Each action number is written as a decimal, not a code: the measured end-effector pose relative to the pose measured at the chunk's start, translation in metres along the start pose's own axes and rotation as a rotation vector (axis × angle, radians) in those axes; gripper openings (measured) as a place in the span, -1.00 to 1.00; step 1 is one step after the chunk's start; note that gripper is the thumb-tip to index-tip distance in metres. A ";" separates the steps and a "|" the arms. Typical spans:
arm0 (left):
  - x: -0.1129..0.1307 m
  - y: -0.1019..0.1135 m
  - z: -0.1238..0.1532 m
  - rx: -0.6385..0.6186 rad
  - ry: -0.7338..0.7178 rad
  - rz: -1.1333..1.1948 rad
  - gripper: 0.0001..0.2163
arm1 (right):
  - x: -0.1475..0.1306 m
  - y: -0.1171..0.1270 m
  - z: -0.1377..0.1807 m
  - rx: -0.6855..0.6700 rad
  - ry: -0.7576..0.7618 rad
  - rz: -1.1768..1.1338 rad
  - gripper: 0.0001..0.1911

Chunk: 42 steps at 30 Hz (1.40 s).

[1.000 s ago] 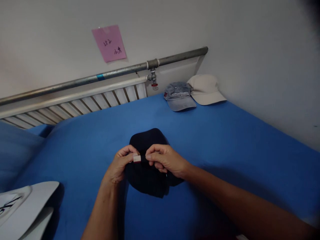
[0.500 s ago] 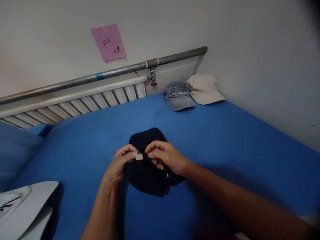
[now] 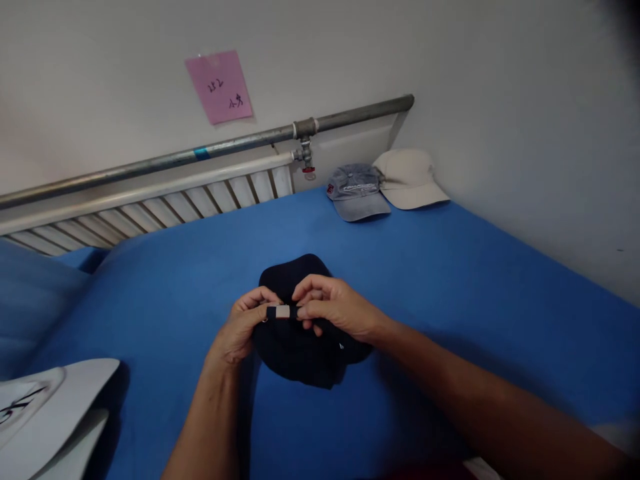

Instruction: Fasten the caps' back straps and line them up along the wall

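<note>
A dark baseball cap point(image 3: 300, 357) is held over the blue surface, its back strap stretched between my hands. On the strap point(image 3: 271, 313) sits a pale, flat buckle point(image 3: 283, 311). My left hand point(image 3: 245, 323) pinches the strap's left end between thumb and fingers, just left of the buckle. To the right of the buckle, my right hand point(image 3: 337, 310) closes thumb and fingertips on the strap. The fingers hide part of the cap's crown, and the brim's details are too dark to make out.
A blue-covered bed-like surface point(image 3: 475, 287) lies under the cap. At its far corner rest a grey cap point(image 3: 357, 193) and a beige cap point(image 3: 413, 177). White caps point(image 3: 75, 393) stand at the lower left. A radiator point(image 3: 200, 203) and a metal pipe point(image 3: 240, 147) run along the wall.
My right hand has shifted up slightly. The buckle has moved a little right, away from my left thumb, and more dark strap shows on its left side.
</note>
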State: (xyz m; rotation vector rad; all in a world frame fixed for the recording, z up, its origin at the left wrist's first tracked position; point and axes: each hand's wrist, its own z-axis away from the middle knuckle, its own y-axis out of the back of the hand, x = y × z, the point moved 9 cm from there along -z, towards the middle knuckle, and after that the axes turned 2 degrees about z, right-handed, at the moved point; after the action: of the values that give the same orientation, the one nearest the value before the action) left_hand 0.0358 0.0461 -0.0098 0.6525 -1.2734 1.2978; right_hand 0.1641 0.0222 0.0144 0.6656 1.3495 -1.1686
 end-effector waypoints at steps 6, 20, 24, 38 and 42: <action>-0.001 -0.006 0.002 -0.036 0.015 -0.001 -0.83 | -0.007 -0.004 0.004 -0.032 0.024 0.045 -0.86; -0.007 -0.016 0.004 -0.116 0.048 -0.073 -0.83 | -0.011 -0.006 0.010 -0.133 0.026 0.111 -0.81; -0.006 -0.017 0.004 -0.135 0.032 -0.093 -0.84 | -0.009 -0.006 0.009 -0.160 0.033 0.106 -0.82; 0.008 -0.026 0.010 -0.178 -0.056 0.016 -0.78 | -0.042 -0.020 0.033 0.003 0.380 0.879 -0.86; 0.018 -0.028 0.018 -0.284 -0.122 0.021 -0.63 | -0.041 -0.020 0.033 0.003 0.415 0.924 -0.87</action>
State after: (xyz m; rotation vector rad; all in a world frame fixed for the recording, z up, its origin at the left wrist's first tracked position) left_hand 0.0526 0.0291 0.0197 0.5225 -1.5344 1.0793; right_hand 0.1651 -0.0040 0.0639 1.3936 1.1375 -0.2884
